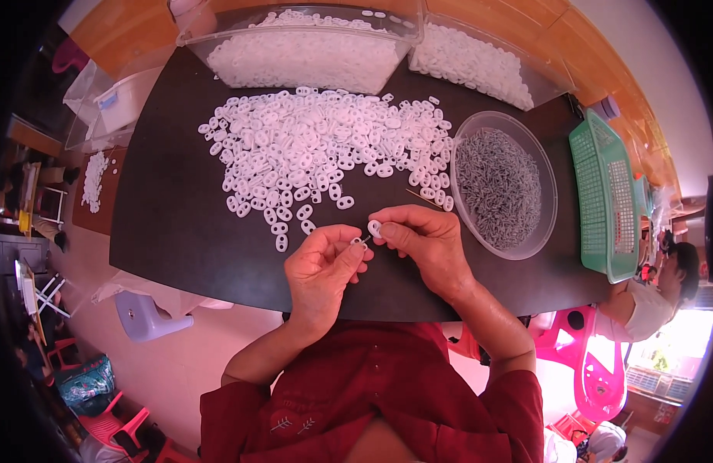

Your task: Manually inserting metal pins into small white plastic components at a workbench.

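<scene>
Both hands meet over the near part of the dark table. My left hand is closed, pinching a small white oval plastic piece with holes, from which a thin grey screw-like pin seems to stick out. Close beside it, my right hand pinches another white two-holed piece between thumb and fingers. Beyond the hands spreads a wide heap of the same white pieces. A round clear tub full of small grey screws stands to the right of my right hand.
Along the far side stand two clear bins of white pieces. A green plastic basket sits at the right edge. A thin yellowish stick lies near the heap. Another person is at the right; a purple stool stands left.
</scene>
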